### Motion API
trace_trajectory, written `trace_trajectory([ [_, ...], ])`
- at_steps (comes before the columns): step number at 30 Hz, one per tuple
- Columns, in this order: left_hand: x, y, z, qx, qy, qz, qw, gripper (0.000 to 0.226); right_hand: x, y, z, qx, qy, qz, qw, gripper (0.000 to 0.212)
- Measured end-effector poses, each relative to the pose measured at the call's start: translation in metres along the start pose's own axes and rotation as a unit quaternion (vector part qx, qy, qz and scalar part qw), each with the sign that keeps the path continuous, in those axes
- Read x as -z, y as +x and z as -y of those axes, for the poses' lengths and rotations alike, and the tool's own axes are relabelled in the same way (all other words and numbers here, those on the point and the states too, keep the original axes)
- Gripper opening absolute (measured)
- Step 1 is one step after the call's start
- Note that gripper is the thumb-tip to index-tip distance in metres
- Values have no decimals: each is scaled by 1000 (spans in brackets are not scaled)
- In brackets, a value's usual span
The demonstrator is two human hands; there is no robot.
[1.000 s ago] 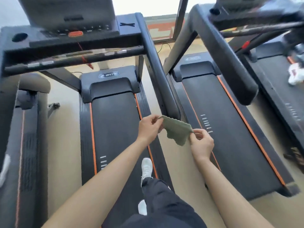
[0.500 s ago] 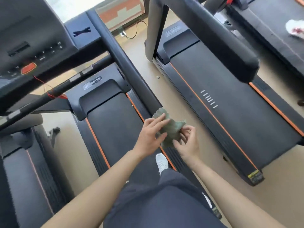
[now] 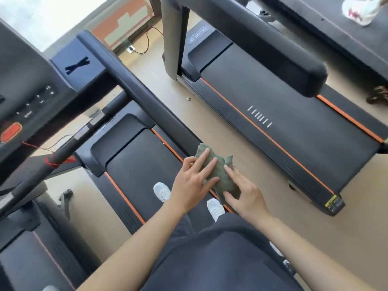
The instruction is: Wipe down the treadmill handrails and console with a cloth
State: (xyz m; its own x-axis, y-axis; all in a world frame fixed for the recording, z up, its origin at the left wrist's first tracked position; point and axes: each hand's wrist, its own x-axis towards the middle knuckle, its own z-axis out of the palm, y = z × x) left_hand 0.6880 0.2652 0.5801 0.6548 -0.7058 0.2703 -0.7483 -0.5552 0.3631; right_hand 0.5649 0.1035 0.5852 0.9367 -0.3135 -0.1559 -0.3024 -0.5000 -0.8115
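Observation:
A crumpled grey-green cloth (image 3: 222, 175) lies over the near end of the black right handrail (image 3: 147, 99) of the treadmill I stand on. My left hand (image 3: 193, 181) rests flat on the cloth's left side, fingers spread. My right hand (image 3: 243, 192) presses the cloth's right and lower edge. The cloth and my hands hide the rail's tip. The console (image 3: 31, 95), with its orange-red stop button (image 3: 10, 132), sits at the upper left, and a black front crossbar (image 3: 69, 148) runs beneath it.
A second treadmill (image 3: 283, 127) stands to the right, its thick padded handrail (image 3: 262, 47) overhanging the belt. Tan floor (image 3: 210, 122) separates the two machines. A white shoe (image 3: 361, 9) rests on a third belt at top right. My white shoes (image 3: 215, 208) stand on the near belt.
The cloth, held stretched between both hands a second ago, is now bunched and pressed onto the rail end under both hands. The view has tilted and swung down to the right.

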Motion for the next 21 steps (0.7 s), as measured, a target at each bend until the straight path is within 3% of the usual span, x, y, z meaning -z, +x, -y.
trace_trajectory([
  [8, 10, 31, 57, -30, 37, -19, 999, 41, -12, 51, 47, -84, -70, 25, 994, 70],
  [16, 46, 83, 158, -44, 84, 23, 995, 47, -49, 130, 107, -148, -158, 31, 976, 75],
  [21, 71, 118, 217, -43, 115, 67, 990, 52, -74, 168, 144, -156, -202, 4, 967, 66],
])
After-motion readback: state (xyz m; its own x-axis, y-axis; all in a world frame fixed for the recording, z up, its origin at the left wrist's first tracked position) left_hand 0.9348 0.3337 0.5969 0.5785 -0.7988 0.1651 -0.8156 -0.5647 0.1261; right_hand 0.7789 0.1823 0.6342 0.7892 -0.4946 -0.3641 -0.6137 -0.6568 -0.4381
